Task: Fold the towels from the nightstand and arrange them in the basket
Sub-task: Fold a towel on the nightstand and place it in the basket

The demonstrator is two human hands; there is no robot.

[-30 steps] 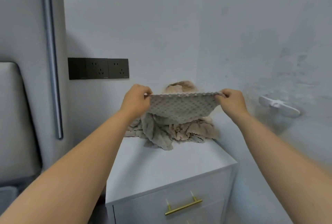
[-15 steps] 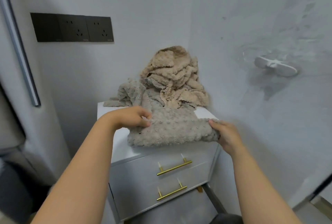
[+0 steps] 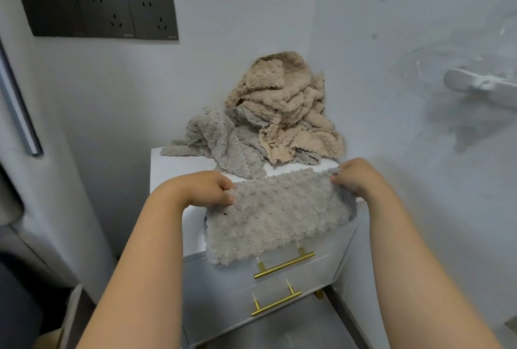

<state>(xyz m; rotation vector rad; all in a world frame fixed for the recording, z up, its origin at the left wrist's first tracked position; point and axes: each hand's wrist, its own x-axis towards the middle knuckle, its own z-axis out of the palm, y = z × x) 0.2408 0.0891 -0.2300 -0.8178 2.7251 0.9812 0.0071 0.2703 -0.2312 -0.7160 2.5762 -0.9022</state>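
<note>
A grey bobbled towel lies folded over the front of the white nightstand, its lower edge hanging past the top drawer. My left hand pinches its upper left corner. My right hand pinches its upper right corner. Behind it, at the back of the nightstand top, a beige towel is heaped against the wall corner, with another grey towel crumpled to its left. No basket is in view.
The nightstand has two drawers with gold bar handles. A dark socket panel is on the wall at upper left. A white fitting juts from the right wall. A grey headboard edge stands at left.
The grey towel came down from being held up in the air onto the nightstand front. Both hands then drew its top edge back, and it now hangs over the drawer.
</note>
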